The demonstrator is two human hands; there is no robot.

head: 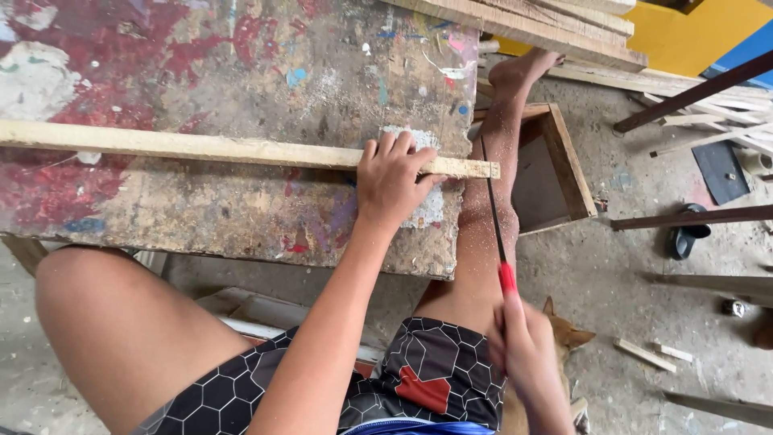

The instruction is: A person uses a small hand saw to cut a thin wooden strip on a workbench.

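The left hand (392, 179) presses flat, fingers curled over the top, on a long pale wooden strip (201, 147) that lies across a paint-splashed, red-stained wooden workbench (241, 72); the strip's right end juts just past the bench edge, just beside the thumb; the right hand (523, 346) is clenched around the red handle of a thin dark-bladed handsaw (493, 211), whose blade runs up from the fist to meet the strip's end at the bench edge; sawdust speckles the bare right leg (483, 217), which stretches beside the bench with the foot near an open wooden box (564, 161) on the concrete floor (628, 274); black shorts with a hexagon pattern (435, 379) cover the lap; a ginger animal's ear and fur (564, 330) show beside the right hand; small wood offcuts (644, 354) lie well apart on the floor.
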